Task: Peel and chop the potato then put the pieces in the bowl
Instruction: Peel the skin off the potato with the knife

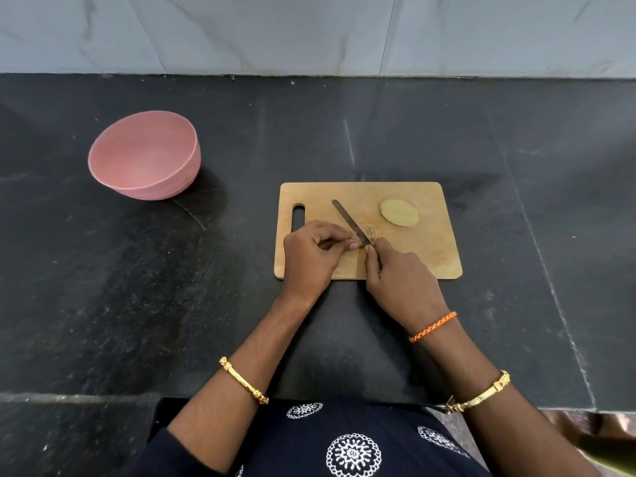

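On the rectangular wooden chopping board (430, 249), a peeled potato half (373, 229) is being sliced: it is steadied by curled fingers of the left hand (311, 258), while the steel knife (351, 222) is gripped in the right hand (401, 275). Another pale half (400, 212) lies uncut near the board's far right corner. Nothing can be seen in the pink round bowl (144, 156) towards the counter's far left.

Dark speckled stone counter (344, 132), pale seams running across it, tiled wall at 12 o'clock. Directly on it: pink bowl (144, 156) at 10 o'clock, upright; wooden cutting board (430, 249) right of centre, handle slot at its 9 o'clock end. Bowl and board well apart.
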